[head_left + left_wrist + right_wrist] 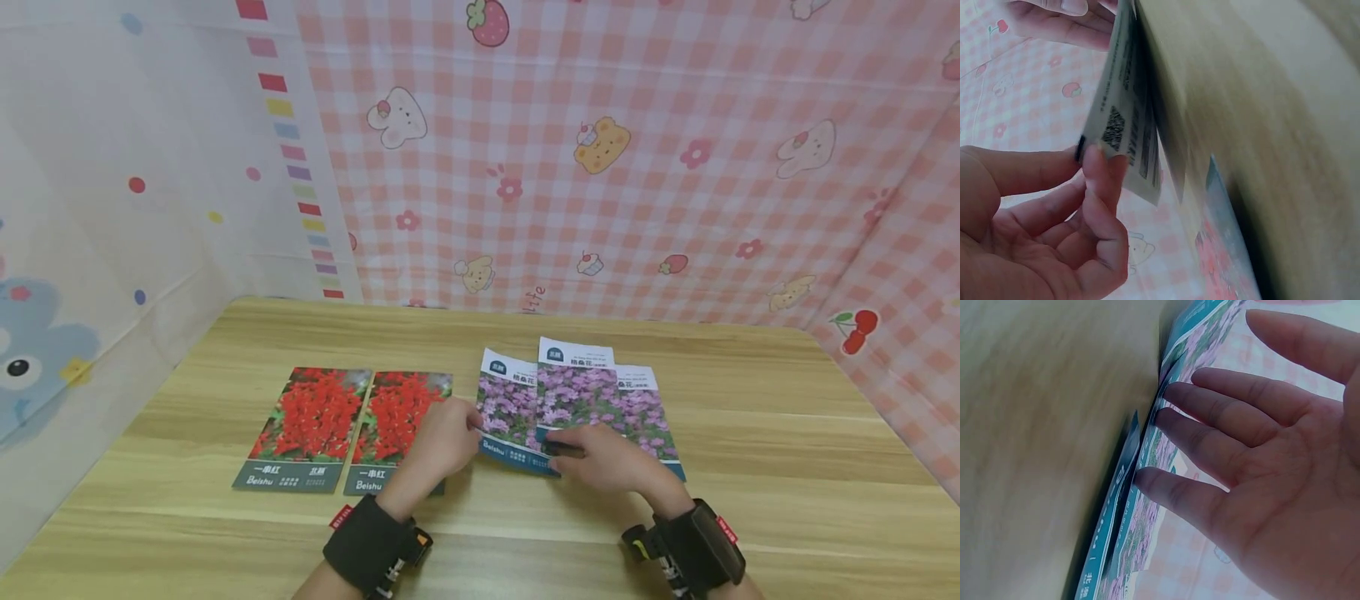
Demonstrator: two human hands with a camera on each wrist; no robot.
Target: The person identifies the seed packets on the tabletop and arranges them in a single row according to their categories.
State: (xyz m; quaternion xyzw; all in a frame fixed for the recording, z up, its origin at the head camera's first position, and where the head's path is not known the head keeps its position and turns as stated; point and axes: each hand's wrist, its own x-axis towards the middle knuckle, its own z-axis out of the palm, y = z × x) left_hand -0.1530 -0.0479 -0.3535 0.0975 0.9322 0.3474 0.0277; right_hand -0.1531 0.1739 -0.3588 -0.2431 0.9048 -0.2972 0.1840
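Observation:
Thumb and fingertips of my left hand [446, 437] pinch the edge of a purple-flower seed packet [508, 408]. In the left wrist view that packet [1124, 119] is tilted up, its printed back with a square code showing. My right hand [607, 458] has its fingers fairly straight; in the right wrist view the fingertips [1150, 478] touch the packets, with the thumb held apart. Beneath that hand, a second purple-flower packet [577, 387] overlaps the first and a third purple-flower packet [648, 408] on the right.
Two red-flower packets [311, 417] lie side by side on the left of the wooden table [780, 450]; my left hand covers part of the nearer one [382, 425]. A pink checked cloth [540, 225] hangs behind the table, and a white printed cloth [165, 242] hangs at left.

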